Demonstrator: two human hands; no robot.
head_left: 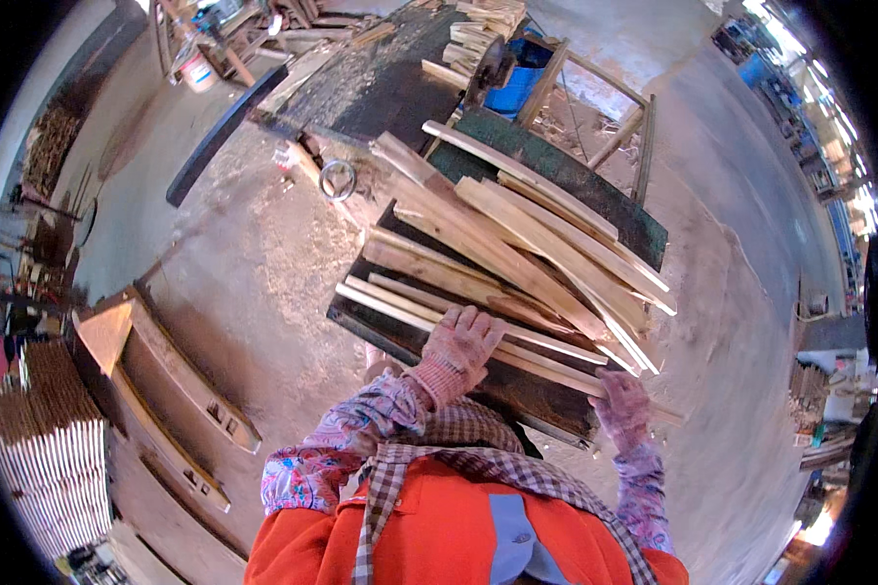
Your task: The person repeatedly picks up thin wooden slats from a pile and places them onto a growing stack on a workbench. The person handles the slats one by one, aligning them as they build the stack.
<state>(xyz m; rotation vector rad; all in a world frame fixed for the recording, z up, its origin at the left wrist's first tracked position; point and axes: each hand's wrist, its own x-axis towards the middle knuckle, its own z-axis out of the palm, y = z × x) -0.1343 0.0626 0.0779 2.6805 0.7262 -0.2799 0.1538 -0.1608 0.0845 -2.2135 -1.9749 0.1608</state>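
Note:
My left hand (pixel 461 353), in a pinkish work glove, is closed over a long pale wooden strip (pixel 546 369) near the front edge of a dark bench top. Its fingers lie across the strip, and their undersides are hidden. At the strip's right end my right hand (pixel 621 408), gloved as well, grips with fingers bent round it. Just beyond my hands, a loose pile of wooden strips (pixel 517 249) lies slantwise on the bench, some thick and some thin. The bare dark surface of the bench (pixel 532 395) shows on my near side.
Behind the pile stands a dark green machine table (pixel 644 229), with a blue drum (pixel 517 83) and a wooden frame (pixel 644 146) beyond. A metal ring handwheel (pixel 339 181) sits at the left. Long curved timber pieces (pixel 180 361) lie at the lower left. Sawdust covers the floor.

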